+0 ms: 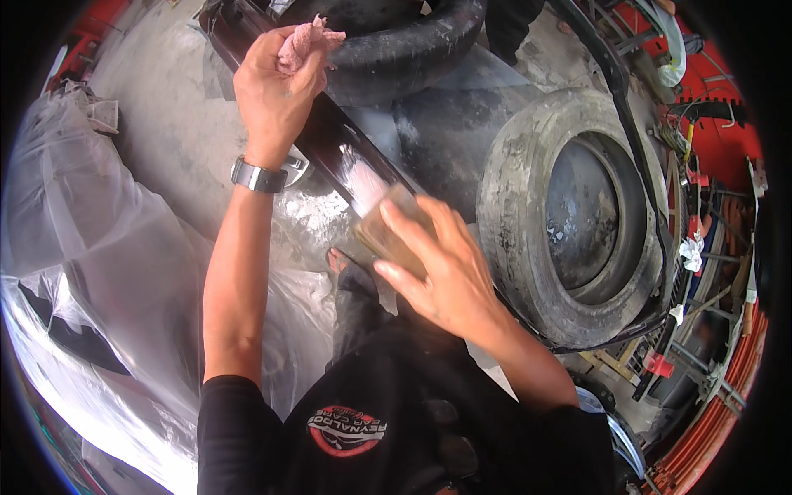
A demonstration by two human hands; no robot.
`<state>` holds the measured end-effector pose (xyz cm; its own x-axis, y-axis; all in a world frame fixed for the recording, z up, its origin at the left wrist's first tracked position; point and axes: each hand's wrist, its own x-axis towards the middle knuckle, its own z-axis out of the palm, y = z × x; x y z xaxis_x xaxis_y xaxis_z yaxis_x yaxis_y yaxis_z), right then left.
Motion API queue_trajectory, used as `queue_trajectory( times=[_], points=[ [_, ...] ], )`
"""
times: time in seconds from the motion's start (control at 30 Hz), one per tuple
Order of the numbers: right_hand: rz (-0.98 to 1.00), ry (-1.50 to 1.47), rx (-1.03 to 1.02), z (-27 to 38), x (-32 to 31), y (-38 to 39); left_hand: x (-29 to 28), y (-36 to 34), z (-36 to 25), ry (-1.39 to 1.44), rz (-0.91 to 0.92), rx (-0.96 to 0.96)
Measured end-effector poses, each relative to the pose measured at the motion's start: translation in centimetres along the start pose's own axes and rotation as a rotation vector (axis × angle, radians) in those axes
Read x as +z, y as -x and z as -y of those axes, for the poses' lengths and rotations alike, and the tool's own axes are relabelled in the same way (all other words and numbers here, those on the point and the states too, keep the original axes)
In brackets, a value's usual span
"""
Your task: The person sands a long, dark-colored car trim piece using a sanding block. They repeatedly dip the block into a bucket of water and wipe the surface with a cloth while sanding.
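Pressing a tan rectangular sanding block flat on the long glossy black trim panel, right hand gripping it; looks light, stiff. Further up the panel, left hand clutches a soft pink rag.

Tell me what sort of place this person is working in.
Most likely a car body or paint repair workshop. A worn tyre lies on the concrete floor, clear plastic sheeting masks something off, and the right hand presses a sanding block on a long dark glossy panel.
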<state>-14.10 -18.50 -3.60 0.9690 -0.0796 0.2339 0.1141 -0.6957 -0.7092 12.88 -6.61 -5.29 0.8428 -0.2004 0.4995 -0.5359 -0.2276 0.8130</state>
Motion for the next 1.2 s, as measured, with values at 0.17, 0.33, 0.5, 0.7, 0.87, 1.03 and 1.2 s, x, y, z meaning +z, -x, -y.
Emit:
queue_trajectory(
  times=[0.17,0.33,0.5,0.7,0.87,1.03,1.2],
  points=[
    [-0.023,-0.066,0.021,-0.9,1.2,-4.0,0.0,0.0,0.2,-0.027,-0.017,-0.018],
    [-0.008,0.032,-0.011,0.0,0.7,-1.1,0.0,-0.1,-0.3,-0.199,-0.04,0.125],
    [-0.007,-0.035,0.027,-0.5,1.1,-3.2,0.3,0.0,-0.1,0.009,-0.017,0.006],
    [-0.018,-0.02,0.056,-0.1,1.1,-2.9,0.3,0.0,0.9,-0.071,-0.02,0.064],
    [0.016,-0.01,0.033,0.6,0.2,-0.7,0.3,0.0,0.1,0.067,0.008,-0.029],
    [0.045,-0.166,0.105,-0.6,1.0,-4.5,0.3,-0.2,1.5,-0.07,-0.019,0.092],
    [0.042,-0.131,0.052,-0.9,-0.3,0.0,0.0,-0.4,0.8,0.036,0.004,0.003]
  ],
)
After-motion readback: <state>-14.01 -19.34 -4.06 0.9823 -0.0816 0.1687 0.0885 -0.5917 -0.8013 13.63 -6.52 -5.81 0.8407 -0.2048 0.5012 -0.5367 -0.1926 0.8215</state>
